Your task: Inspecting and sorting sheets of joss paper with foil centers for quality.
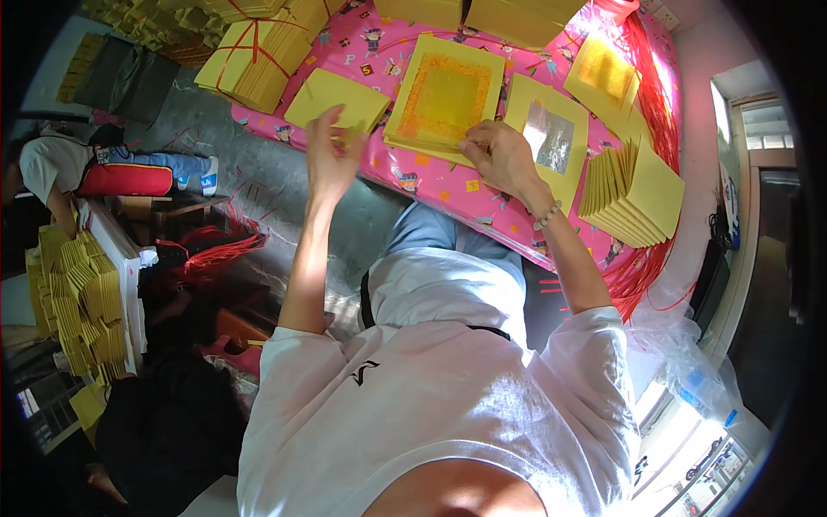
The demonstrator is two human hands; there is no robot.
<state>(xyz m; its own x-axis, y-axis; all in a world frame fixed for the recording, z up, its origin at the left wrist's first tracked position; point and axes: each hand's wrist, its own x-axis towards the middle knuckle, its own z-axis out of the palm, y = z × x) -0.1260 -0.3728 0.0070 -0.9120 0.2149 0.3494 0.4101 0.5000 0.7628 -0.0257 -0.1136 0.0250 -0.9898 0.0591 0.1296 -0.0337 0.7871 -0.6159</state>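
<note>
A stack of yellow paper sheets (413,73) lies on the table in front of me, its top sheet bearing an orange border around a gold square. My right hand (506,153), with a bead bracelet at the wrist, pinches the paper at the stack's near right corner. To the left, my left hand (332,159) hovers at the table's edge with fingers apart, slightly blurred and holding nothing visible. Just beyond it rests a flat, folded-looking yellow paper (336,96). Right of the stack lies a yellow sheet with a silver square (551,138), partly behind my right hand.
Folded yellow packets (633,194) stand fanned at the right. Red strings (662,129) hang along the pink patterned tablecloth (405,179). A string-tied yellow bundle (258,65) sits at the far left. Another person (65,168) is by a white table piled with yellow packets (82,297).
</note>
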